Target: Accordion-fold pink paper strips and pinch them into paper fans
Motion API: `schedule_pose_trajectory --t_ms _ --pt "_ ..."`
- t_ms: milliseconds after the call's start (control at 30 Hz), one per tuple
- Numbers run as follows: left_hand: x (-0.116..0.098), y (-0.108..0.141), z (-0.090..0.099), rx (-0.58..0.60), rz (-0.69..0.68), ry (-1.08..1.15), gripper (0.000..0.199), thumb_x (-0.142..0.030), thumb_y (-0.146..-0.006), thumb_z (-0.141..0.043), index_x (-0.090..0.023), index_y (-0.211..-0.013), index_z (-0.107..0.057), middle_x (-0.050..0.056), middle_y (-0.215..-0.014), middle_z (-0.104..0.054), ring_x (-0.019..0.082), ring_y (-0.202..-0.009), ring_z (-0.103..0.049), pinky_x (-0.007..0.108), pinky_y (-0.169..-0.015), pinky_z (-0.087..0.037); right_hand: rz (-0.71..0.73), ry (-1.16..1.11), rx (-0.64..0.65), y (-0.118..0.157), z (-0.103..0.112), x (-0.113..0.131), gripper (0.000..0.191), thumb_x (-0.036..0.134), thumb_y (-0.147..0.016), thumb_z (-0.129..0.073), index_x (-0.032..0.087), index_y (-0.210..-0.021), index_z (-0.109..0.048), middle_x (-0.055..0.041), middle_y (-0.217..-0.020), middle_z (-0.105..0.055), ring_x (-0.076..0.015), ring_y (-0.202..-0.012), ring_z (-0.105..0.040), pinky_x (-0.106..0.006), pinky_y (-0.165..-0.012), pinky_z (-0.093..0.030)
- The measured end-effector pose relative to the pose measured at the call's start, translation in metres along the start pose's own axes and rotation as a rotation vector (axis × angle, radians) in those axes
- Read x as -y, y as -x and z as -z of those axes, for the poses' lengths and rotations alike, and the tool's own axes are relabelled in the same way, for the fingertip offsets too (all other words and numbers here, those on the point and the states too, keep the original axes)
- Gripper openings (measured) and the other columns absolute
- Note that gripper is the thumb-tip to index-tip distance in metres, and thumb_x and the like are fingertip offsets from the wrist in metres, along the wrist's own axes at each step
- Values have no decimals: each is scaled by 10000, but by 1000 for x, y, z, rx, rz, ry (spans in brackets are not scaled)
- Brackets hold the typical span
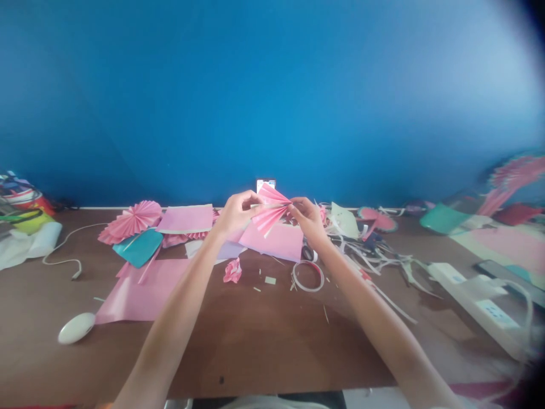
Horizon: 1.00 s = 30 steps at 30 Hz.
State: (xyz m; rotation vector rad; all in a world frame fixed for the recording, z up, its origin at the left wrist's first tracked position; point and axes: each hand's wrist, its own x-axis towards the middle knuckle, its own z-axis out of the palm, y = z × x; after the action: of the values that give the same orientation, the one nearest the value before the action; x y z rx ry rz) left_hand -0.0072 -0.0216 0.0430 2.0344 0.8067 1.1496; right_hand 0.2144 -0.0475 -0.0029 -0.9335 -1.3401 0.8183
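A pleated pink paper fan (272, 205) is held up in front of me, above the back of the desk. My right hand (307, 218) pinches its gathered point. From the other side, my left hand (240, 215) has closed fingers at the fan's spread edge, near a pale strip along its middle. Behind and below the fan lies a flat pink paper sheet (281, 243). On the desk below my hands are a crumpled pink paper piece (232, 271) and a roll of tape (308, 276).
Pink folded fans (136, 218), a teal piece (138, 247), pink sheets (140, 289) and a white mouse (76, 328) lie left. Tangled paper strips (374, 258), scissors (413, 270) and a power strip (477, 307) are right. A phone (266, 183) stands against the blue wall (272, 91).
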Motion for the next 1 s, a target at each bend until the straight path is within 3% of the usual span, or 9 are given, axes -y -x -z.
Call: schedule_pose_trajectory --t_ms 367,567,767,1000 --pt "2 -1 1 73 -2 51 246 -332 -799 -679 -168 -978 -639 82 -1029 -681 187 -906 -635 307 -786 -477 -20 -58 -31 0 -1 -1 288 439 -804 -672 217 -968 -587 20 -737 -651 -109 -598 -595 -215 -493 -391" --pt "1 -1 1 -5 4 14 174 -302 -815 -643 -175 -934 -641 76 -1033 -678 186 -901 -641 309 -780 -482 -8 -62 -28 2 -3 3 277 410 -797 -678 224 -976 -576 32 -707 -629 -109 -578 -578 -222 -492 -380" --pt "3 -2 1 -70 -5 5 244 -298 -826 -632 -186 -1042 -610 88 -1083 -667 216 -993 -642 311 -789 -485 -14 -61 -16 3 -4 6 285 401 -799 -668 238 -1009 -565 44 -674 -604 -104 -555 -555 -224 -493 -387" --pt "-1 -1 3 20 17 30 283 -330 -835 -645 -201 -1085 -610 95 -1115 -668 215 -1013 -642 334 -828 -499 -47 -107 -29 3 -5 9 385 446 -794 -673 233 -1093 -558 20 -773 -637 -109 -588 -578 -229 -487 -405"
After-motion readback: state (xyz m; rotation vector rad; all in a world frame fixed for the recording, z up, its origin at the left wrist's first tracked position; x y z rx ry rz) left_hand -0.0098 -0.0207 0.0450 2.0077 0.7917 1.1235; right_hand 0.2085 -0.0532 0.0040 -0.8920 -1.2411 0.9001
